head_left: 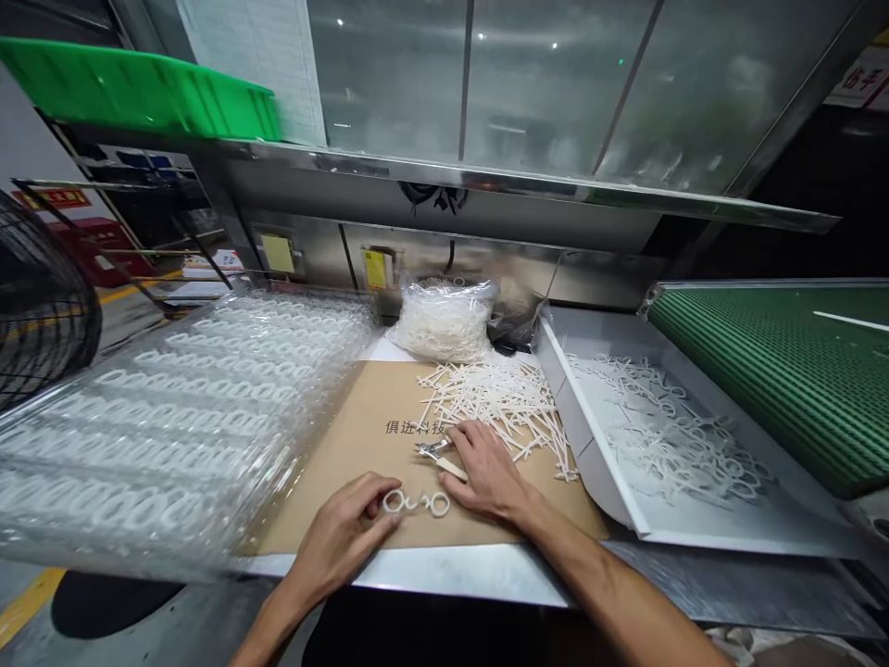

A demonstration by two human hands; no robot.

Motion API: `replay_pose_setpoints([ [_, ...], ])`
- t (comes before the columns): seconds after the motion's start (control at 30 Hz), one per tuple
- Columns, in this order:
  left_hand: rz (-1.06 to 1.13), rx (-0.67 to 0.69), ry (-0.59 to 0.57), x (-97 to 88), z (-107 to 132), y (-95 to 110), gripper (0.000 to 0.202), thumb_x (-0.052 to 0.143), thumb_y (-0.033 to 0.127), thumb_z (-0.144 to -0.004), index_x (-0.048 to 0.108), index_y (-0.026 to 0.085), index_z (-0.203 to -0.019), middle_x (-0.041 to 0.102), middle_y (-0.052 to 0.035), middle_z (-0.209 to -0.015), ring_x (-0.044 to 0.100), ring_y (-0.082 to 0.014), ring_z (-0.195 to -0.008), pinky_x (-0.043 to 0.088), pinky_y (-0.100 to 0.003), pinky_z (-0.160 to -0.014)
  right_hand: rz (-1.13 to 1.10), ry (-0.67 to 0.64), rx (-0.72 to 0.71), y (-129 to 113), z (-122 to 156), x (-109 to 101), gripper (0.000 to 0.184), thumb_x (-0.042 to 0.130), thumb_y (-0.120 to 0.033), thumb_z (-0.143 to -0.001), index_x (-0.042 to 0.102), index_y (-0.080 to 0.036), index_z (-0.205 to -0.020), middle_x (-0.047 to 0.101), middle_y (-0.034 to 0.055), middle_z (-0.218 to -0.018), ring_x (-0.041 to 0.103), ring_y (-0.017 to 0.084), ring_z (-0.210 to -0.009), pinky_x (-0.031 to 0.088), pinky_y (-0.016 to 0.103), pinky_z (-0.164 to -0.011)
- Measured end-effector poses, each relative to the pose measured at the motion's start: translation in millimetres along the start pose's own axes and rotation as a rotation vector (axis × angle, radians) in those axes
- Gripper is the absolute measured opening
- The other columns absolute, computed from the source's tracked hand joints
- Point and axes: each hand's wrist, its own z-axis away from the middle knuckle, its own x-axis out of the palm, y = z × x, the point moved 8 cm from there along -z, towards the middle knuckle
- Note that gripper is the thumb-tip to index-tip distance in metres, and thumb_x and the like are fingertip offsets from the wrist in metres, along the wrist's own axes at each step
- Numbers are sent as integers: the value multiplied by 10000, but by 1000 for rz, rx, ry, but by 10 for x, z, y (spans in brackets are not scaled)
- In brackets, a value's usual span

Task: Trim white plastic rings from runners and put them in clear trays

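Observation:
My left hand (345,530) is closed, its thumb and forefinger pinching the edge of a white plastic ring (394,501). Beside that ring lie small curved white pieces and a second white ring (440,504), close to the fingers of my right hand (490,474). My right hand is wrapped around side cutters (453,468) with pale handles, their metal jaws pointing left. Both hands rest low over a brown cardboard sheet (326,463). Just beyond my right hand spreads a pile of thin white plastic sprues (496,394).
Clear plastic trays (306,454) with rows of white rings stand at left. A white bin (597,454) with loose ringed parts is at right, beside a green conveyor belt (764,371). Behind sits a filled clear bag (444,320). A metal shelf (486,176) overhangs, carrying a green crate (139,93).

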Motion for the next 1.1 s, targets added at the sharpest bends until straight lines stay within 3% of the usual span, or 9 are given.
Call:
replay_pose_setpoints([
  [0.3, 33, 3, -41, 48, 57, 24, 238, 594, 384, -1002, 701, 314, -1203, 737, -83, -1126, 704, -249, -997, 566, -378, -897, -109, 19, -30, 17, 60, 3, 569, 700, -370, -863, 594, -263, -1412, 624, 187, -1308, 573, 371, -1220, 515, 555, -1054],
  [0.5, 68, -74, -67, 18, 46, 48, 199, 610, 349, -1005, 718, 235, -1128, 732, -70, -1051, 679, -213, -958, 527, -328, -872, -221, 95, -53, -11, 87, -143, 524, 627, -263, -904, 554, -126, -1405, 613, 205, -1285, 598, 352, -1178, 542, 553, -1006],
  [0.6, 86, -96, -50, -23, 30, 62, 177, 648, 334, -987, 724, 221, -1099, 717, -42, -971, 660, -182, -888, 503, -295, -816, -282, 136, -49, 5, 115, -193, 506, 584, -291, -971, 524, -127, -1446, 629, 212, -1297, 603, 362, -1185, 535, 575, -1010],
  [0.7, 108, -105, 26, -76, 11, 58, 189, 646, 341, -995, 730, 222, -1116, 711, -26, -944, 645, -155, -834, 491, -269, -771, -344, 159, -31, 24, 152, -202, 522, 558, -337, -1022, 490, -157, -1507, 625, 207, -1361, 592, 362, -1248, 501, 577, -1073],
  [0.93, 165, -146, 349, -136, -30, 105, 232, 709, 381, -955, 757, 198, -1090, 724, -22, -919, 628, -122, -735, 502, -243, -689, -550, 141, 36, 5, 230, -219, 563, 478, -458, -1078, 450, -181, -1567, 548, 186, -1519, 511, 332, -1421, 403, 527, -1202],
  [1.0, 160, -133, 416, -119, -36, 146, 223, 718, 355, -945, 759, 190, -1090, 720, -23, -907, 629, -121, -734, 512, -243, -694, -627, 122, 59, -15, 254, -238, 573, 438, -497, -1087, 449, -187, -1569, 567, 179, -1491, 535, 327, -1386, 403, 522, -1192],
  [1.1, 158, -131, 495, -117, -22, 160, 226, 737, 337, -931, 760, 184, -1096, 728, -30, -914, 645, -123, -740, 531, -242, -699, -740, 51, 87, -83, 288, -252, 540, 425, -534, -1091, 525, -198, -1502, 660, 150, -1312, 639, 298, -1196, 490, 472, -1075],
])
